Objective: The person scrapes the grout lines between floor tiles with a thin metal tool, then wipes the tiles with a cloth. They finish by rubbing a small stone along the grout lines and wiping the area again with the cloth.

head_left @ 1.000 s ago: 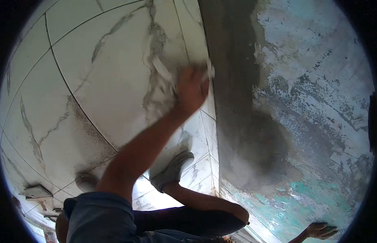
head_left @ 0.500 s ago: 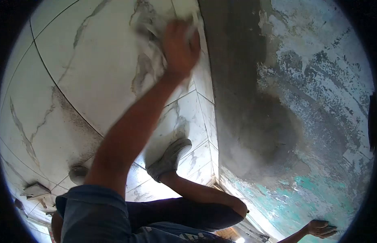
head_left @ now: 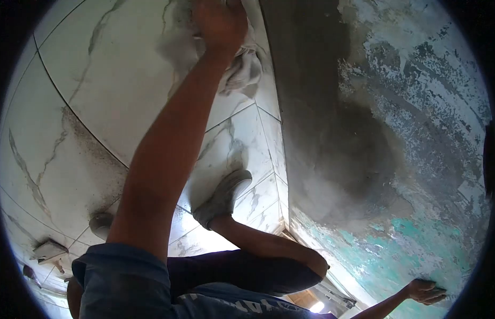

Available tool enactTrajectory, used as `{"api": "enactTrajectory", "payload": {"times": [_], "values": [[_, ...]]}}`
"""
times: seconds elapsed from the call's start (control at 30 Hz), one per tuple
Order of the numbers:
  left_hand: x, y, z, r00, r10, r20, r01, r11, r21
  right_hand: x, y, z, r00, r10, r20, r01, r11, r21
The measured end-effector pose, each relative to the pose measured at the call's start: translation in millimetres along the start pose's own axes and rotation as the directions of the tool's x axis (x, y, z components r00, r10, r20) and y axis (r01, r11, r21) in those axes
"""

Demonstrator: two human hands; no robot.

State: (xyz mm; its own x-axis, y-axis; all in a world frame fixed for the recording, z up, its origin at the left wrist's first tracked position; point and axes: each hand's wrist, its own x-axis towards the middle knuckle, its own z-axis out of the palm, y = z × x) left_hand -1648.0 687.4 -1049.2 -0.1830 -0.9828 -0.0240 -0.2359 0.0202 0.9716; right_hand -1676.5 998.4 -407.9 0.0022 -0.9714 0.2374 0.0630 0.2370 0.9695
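My left hand (head_left: 221, 26) is at the top of the view, closed on a crumpled pale cloth (head_left: 243, 74) that lies against the white marbled tile (head_left: 125, 69). Part of the cloth shows below the wrist, near the tile's border strip; the fingertips are partly cut off by the top edge. Far down at the lower right, my right hand (head_left: 425, 292) rests flat on the patchy painted wall (head_left: 417, 250), fingers stretched out and holding nothing.
A damp grey cement band (head_left: 316, 106) runs alongside the tiles. My bent leg ends in a grey shoe (head_left: 223, 199) on the tiled floor, with another shoe tip (head_left: 101, 226) to the left. A small flat block-like object (head_left: 49, 250) lies at the lower left. Brown grit (head_left: 96, 141) marks a tile joint.
My left hand has moved up and slightly left across the tile, and more of the cloth shows below it. My right hand has shifted slightly upward in view.
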Motion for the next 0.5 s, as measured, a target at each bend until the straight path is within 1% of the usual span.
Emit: {"api": "enactTrajectory", "payload": {"times": [0.03,0.07,0.1,0.13,0.17,0.2,0.23,0.3,0.37,0.4,0.43,0.47,0.5], "values": [[1,2,0,1.000,0.026,-0.012,-0.026,1.000,-0.004,2,2,1,0.997,-0.061,-0.041,0.062,0.998,0.026],[-32,-4,5,0.991,0.121,-0.050,-0.115,0.989,0.096,2,2,1,0.990,-0.111,-0.090,0.115,0.992,0.044],[-89,-11,10,0.973,0.216,-0.079,-0.197,0.961,0.196,1,3,1,0.991,-0.104,-0.089,0.108,0.993,0.038],[-139,1,1,0.995,0.043,0.087,-0.055,0.989,0.140,2,5,1,0.990,-0.120,-0.078,0.121,0.993,0.011],[-187,15,-13,0.964,-0.086,0.251,0.084,0.996,0.019,2,4,1,0.989,-0.132,-0.074,0.131,0.991,-0.013],[-236,15,-17,0.939,-0.101,0.328,0.101,0.995,0.017,0,3,0,0.989,-0.127,-0.076,0.127,0.992,-0.012],[-238,15,-19,0.939,-0.107,0.327,0.106,0.994,0.022,1,4,-1,0.989,-0.125,-0.081,0.125,0.992,0.003],[-239,20,-20,0.939,-0.131,0.318,0.162,0.984,-0.072,1,6,4,0.988,-0.126,-0.092,0.128,0.992,0.017],[-204,7,-12,0.976,-0.068,0.206,0.083,0.994,-0.064,-1,9,5,0.978,-0.153,-0.140,0.161,0.985,0.053],[-167,5,-7,0.994,-0.065,0.091,0.070,0.996,-0.050,-6,9,6,0.980,-0.152,-0.131,0.159,0.986,0.046],[-136,9,-8,0.984,-0.119,0.134,0.120,0.993,-0.002,-9,10,4,0.990,-0.094,-0.103,0.094,0.996,-0.009],[-112,17,-8,0.983,-0.156,0.094,0.160,0.986,-0.043,-8,14,3,0.996,-0.044,-0.077,0.040,0.998,-0.057],[-127,15,-8,0.989,-0.110,0.103,0.116,0.992,-0.051,-5,18,5,0.996,-0.052,-0.068,0.048,0.998,-0.051]]}}
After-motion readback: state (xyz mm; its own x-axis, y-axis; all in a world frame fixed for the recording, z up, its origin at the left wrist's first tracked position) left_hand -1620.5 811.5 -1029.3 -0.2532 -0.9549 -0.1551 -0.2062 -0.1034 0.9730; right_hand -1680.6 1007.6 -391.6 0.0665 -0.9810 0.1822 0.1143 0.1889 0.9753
